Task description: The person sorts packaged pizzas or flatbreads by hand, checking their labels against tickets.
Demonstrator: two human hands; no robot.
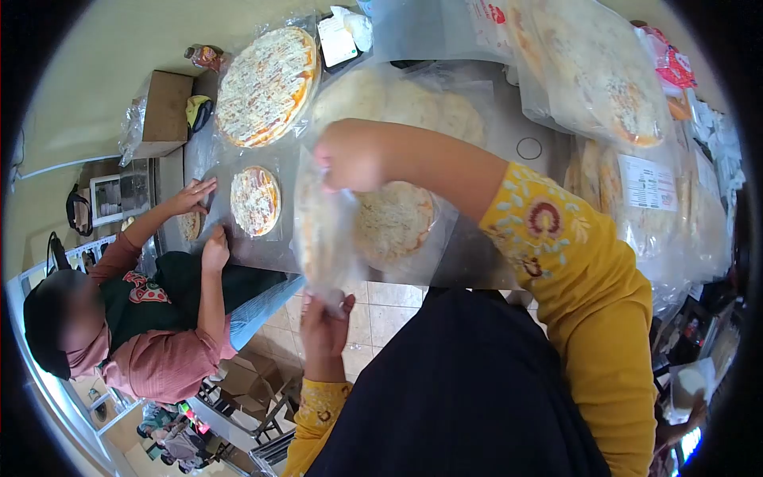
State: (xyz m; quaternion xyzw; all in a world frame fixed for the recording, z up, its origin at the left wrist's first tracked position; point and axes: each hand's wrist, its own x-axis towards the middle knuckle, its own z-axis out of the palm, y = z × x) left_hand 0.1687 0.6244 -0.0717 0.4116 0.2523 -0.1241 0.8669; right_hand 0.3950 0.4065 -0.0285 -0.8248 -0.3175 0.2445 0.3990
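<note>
A clear plastic bag with a pale pizza base in it (318,230) is held up on its side between my hands, smeared by motion. My right hand (352,157) is closed on its upper edge. Below, near the table's front edge, my left hand (324,330) grips the bag's lower corner. Behind the bag lies a cheese-topped pizza (393,222) in plastic, partly covered. Farther back are several bagged pale bases (429,107), partly hidden by my right forearm.
A large cheese pizza (266,87) and a small one (255,200) lie on the metal table (528,171). A co-worker (159,318) at the left has both hands near another small pizza (189,226). Bagged pizzas (592,71) are stacked at the right, beside a cardboard box (164,111) at far left.
</note>
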